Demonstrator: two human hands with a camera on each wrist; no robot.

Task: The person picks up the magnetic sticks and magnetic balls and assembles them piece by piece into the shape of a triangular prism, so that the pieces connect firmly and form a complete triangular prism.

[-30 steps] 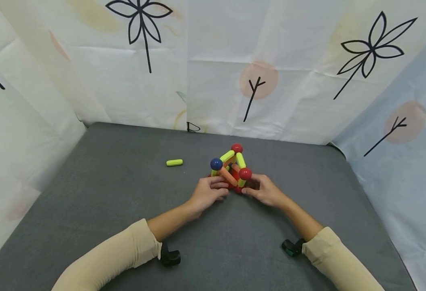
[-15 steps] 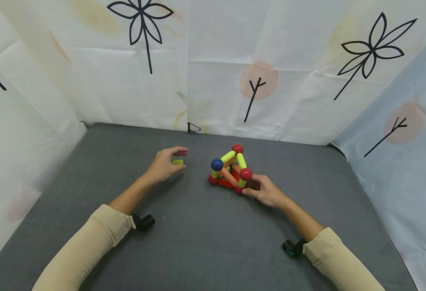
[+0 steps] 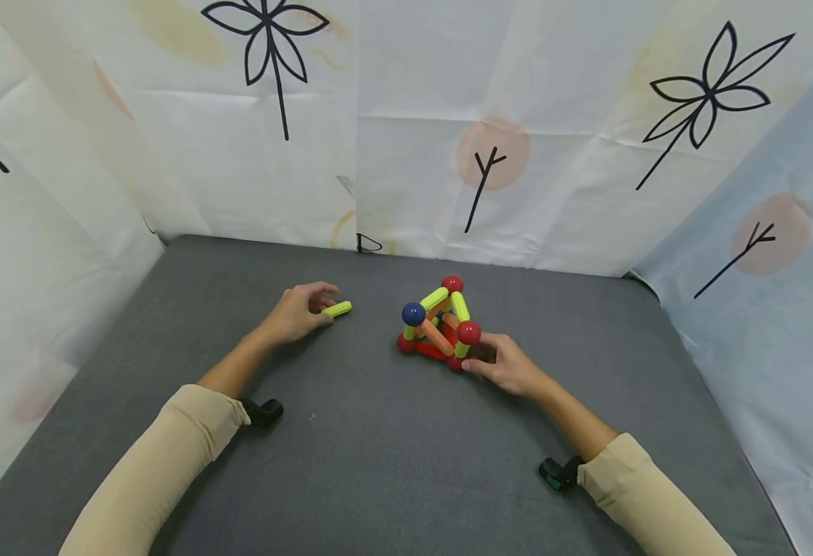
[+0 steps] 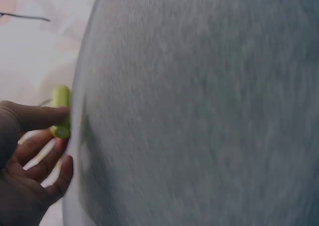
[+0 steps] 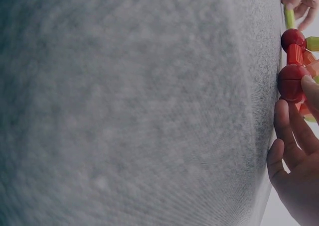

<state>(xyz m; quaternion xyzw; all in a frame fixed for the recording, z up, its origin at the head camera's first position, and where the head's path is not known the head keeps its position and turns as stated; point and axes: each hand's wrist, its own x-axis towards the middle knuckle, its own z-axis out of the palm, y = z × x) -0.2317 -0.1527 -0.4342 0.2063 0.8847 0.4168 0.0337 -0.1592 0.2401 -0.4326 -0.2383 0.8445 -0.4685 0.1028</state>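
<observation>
My left hand (image 3: 293, 314) pinches a yellow-green magnetic rod (image 3: 337, 309) between thumb and fingers, left of the ball-and-rod frame. In the left wrist view the rod (image 4: 61, 96) sticks out beyond the thumb, its round end showing. The magnetic ball-and-rod frame (image 3: 437, 337) stands on the table, built of red and blue balls with yellow-green, orange and red rods. At its near right corner my right hand (image 3: 509, 364) holds it, thumb and fingers at the bottom red ball (image 5: 291, 83). Part of the frame's right side is hidden by the right hand.
The grey tabletop (image 3: 406, 463) runs back to a white patterned cloth (image 3: 420, 154) that rises behind it and on both sides. A black wrist camera (image 3: 263, 412) sits at the left cuff, another black camera (image 3: 559, 472) at the right.
My left hand has left the frame, gone left to the loose yellow-green rod and taken it between its fingers. The right hand has stayed at the frame's corner.
</observation>
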